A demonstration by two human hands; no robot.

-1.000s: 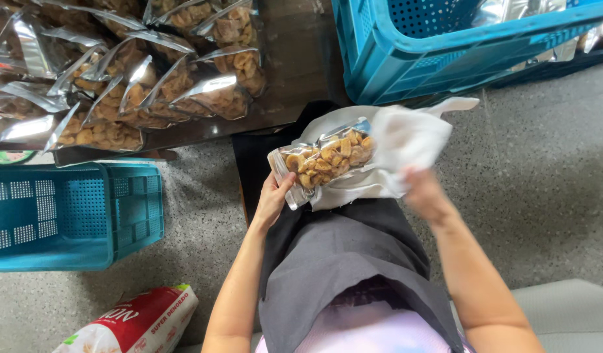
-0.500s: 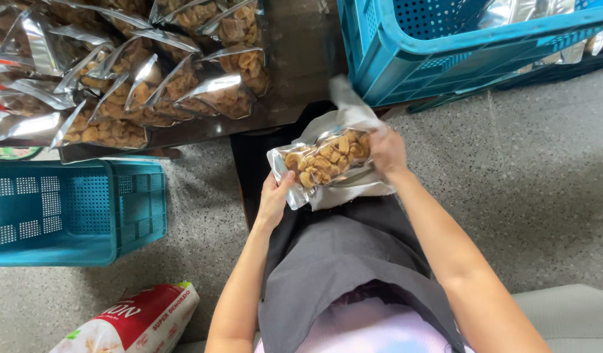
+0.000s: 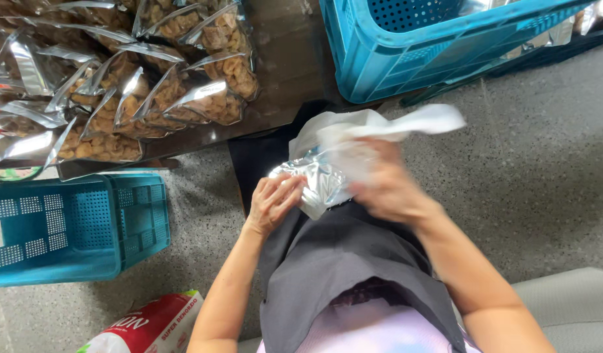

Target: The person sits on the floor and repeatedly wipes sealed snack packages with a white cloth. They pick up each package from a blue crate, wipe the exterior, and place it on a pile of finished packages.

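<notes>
The left hand (image 3: 272,202) has its grip closed on the edge of a shiny silver foil pouch (image 3: 318,183) resting on the lap, while the blurred right hand (image 3: 386,189), just beside that grip, presses a crumpled white cloth (image 3: 373,131) over the pouch. With only an edge pinched, the slick foil could slip off the lap to the floor. How tightly the right hand clutches, I cannot tell.

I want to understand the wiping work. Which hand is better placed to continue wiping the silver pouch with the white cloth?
Probably the right hand: it already grips the white cloth and lies over the silver pouch. The left hand only steadies the pouch's near edge.
</notes>
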